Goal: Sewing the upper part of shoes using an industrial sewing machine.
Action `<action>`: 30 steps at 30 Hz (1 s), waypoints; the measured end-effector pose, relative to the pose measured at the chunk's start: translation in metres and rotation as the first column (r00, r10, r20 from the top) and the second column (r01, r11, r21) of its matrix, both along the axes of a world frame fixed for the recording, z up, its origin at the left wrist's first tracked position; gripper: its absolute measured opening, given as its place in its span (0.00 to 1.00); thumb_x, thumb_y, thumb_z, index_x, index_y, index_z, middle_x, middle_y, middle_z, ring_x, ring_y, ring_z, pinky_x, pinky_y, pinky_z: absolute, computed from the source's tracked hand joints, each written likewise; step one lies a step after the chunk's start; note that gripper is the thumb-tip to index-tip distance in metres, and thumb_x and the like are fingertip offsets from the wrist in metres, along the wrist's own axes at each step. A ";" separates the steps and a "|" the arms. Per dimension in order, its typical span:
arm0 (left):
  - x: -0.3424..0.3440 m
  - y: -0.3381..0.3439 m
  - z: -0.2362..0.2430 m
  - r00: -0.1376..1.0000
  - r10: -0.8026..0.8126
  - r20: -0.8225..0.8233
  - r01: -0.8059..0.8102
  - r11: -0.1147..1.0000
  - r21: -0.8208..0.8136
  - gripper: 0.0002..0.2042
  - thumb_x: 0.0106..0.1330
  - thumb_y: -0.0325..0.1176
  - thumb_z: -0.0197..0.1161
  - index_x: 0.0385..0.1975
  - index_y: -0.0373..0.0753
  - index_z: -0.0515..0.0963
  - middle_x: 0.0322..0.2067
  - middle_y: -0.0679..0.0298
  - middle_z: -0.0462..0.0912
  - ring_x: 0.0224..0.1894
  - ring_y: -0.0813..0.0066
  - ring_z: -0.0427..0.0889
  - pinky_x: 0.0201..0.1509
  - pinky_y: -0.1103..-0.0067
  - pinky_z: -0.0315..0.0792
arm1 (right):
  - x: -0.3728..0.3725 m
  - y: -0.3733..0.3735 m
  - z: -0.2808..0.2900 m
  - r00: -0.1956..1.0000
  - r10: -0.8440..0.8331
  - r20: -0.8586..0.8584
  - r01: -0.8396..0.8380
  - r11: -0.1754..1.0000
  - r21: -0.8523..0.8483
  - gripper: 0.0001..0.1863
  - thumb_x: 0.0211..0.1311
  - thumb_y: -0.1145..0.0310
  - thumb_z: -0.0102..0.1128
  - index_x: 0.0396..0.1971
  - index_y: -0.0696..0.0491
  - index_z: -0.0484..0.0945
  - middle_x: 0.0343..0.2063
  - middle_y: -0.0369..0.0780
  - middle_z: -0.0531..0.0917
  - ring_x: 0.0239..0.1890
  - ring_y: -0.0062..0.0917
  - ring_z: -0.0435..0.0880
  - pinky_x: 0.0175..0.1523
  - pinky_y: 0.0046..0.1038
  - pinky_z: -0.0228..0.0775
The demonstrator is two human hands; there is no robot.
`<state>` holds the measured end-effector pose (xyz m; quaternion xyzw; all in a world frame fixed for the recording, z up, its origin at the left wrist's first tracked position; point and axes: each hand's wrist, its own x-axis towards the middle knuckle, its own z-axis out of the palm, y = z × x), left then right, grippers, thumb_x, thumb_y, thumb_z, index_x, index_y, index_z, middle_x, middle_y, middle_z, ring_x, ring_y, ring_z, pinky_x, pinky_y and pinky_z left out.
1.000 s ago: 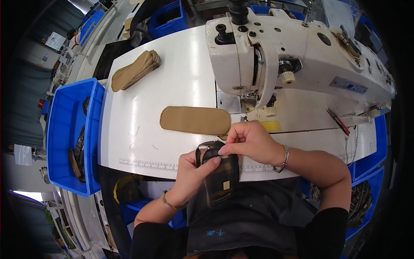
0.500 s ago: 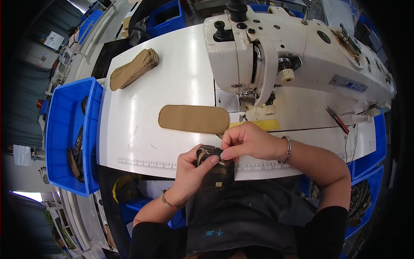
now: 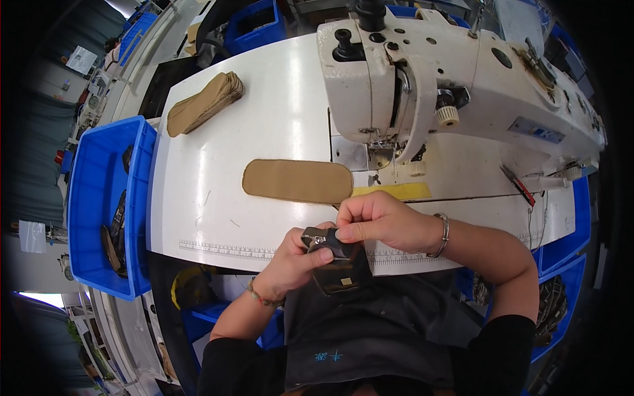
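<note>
Ok so head cam view: the dark pouch (image 3: 347,276) is up in both hands at the near edge of the white sewing table (image 3: 224,158), right in front of the black apron (image 3: 376,327). It's tipped so the end with the metal zipper (image 3: 320,239) faces up, I'd guess so that bit is easy to see and get at.

Left hand (image 3: 297,263) has it from the side, thumb pressed down on the fabric just below the zipper, the other fingers tucked round the back and mostly hidden. Definitely not spread, looks like the steadying grip to me. Right hand (image 3: 376,221) is in a tight pinch at the pouch's upper right edge, thumb and index together, the rest curled in. Can't tell if it's just fabric or something small between those tips.

A single tan panel (image 3: 297,181) lies flat just beyond the hands, beside the sewing machine (image 3: 360,72), probably there for easy reach. The stack of tan panels (image 3: 206,105) sits farther off at the far left, likely to keep the middle free. Red-handled snips (image 3: 518,185) lie over on the right, and a blue bin (image 3: 140,218) stands at the table's left edge
</note>
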<state>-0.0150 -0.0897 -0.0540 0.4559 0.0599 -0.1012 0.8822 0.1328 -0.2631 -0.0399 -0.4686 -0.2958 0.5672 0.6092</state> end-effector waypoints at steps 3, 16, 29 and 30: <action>0.001 0.000 0.003 0.997 -0.013 -0.070 0.009 0.998 -0.066 0.09 0.65 0.29 0.68 0.42 0.33 0.83 0.43 0.64 0.85 0.45 0.79 0.81 0.53 0.79 0.75 | 0.009 0.000 -0.002 1.000 -0.013 -0.015 0.013 1.000 -0.016 0.07 0.70 0.67 0.59 0.34 0.54 0.76 0.31 0.28 0.79 0.36 0.10 0.73 0.45 0.18 0.68; -0.002 -0.001 0.014 0.989 0.068 -0.129 -0.052 0.990 0.128 0.12 0.64 0.26 0.67 0.47 0.32 0.81 0.41 0.61 0.86 0.42 0.78 0.84 0.50 0.79 0.78 | -0.004 -0.001 -0.022 0.968 -0.011 -0.251 0.025 0.998 0.053 0.10 0.72 0.60 0.57 0.36 0.51 0.76 0.30 0.28 0.76 0.33 0.10 0.73 0.41 0.18 0.67; 0.000 0.004 0.015 0.989 0.117 -0.088 -0.089 0.957 0.277 0.10 0.63 0.23 0.68 0.43 0.31 0.83 0.37 0.62 0.87 0.39 0.80 0.84 0.46 0.81 0.79 | -0.004 -0.001 -0.018 0.989 -0.028 -0.148 0.039 0.997 0.072 0.10 0.73 0.61 0.55 0.38 0.54 0.74 0.33 0.31 0.78 0.36 0.12 0.77 0.46 0.21 0.73; -0.001 0.004 0.015 0.989 0.116 -0.088 -0.088 0.957 0.277 0.10 0.63 0.23 0.68 0.43 0.31 0.83 0.37 0.62 0.87 0.39 0.80 0.84 0.46 0.81 0.79 | -0.005 -0.001 -0.018 0.978 -0.015 -0.209 0.034 0.995 0.090 0.10 0.73 0.62 0.55 0.38 0.54 0.74 0.34 0.31 0.78 0.37 0.12 0.77 0.47 0.21 0.73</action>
